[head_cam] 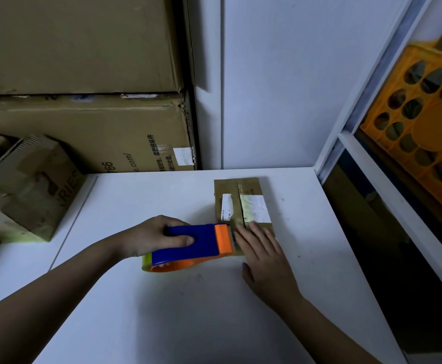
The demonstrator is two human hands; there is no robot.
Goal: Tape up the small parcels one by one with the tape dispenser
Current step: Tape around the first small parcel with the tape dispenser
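Gripping the blue-and-orange plastic tape dispenser [193, 244] in our left hand [151, 237], we press our right hand's [264, 258] straight fingers on the small brown cardboard parcel [243, 208] lying on the white table [162, 311].

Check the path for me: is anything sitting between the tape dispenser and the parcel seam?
Nothing separate blocks it. The tape dispenser, gripped by the left hand, already meets the parcel. Only the right hand lies flat on the parcel's near end, beside the seam.
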